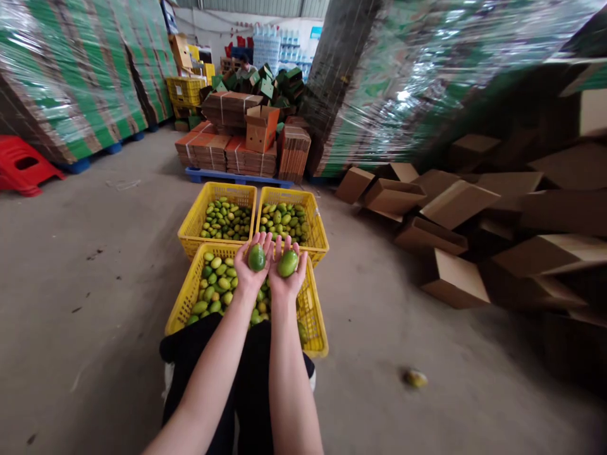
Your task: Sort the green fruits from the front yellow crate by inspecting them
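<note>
My left hand (pixel 245 273) is palm up with a dark green mango (pixel 257 258) resting in it. Beside it, my right hand (pixel 284 285) cradles a lighter green mango (pixel 288 263), also palm up. The fingers of both hands point forward and curve slightly around the fruit. Both hands are above the near yellow crate (pixel 182 302), which holds many green and yellowish mangoes (pixel 214 282); my forearms hide part of them. Beyond stand a left yellow crate (pixel 192 232) and a right yellow crate (pixel 319 234), each with mangoes inside.
Flattened cartons (pixel 208 146) and an upright orange box (pixel 262 128) stand on a blue pallet (pixel 237 179). Open cardboard boxes (pixel 455 272) are heaped on the right. Wrapped stacks rise on both sides. A red stool (pixel 26 161) is left; one mango (pixel 416 378) lies on the floor.
</note>
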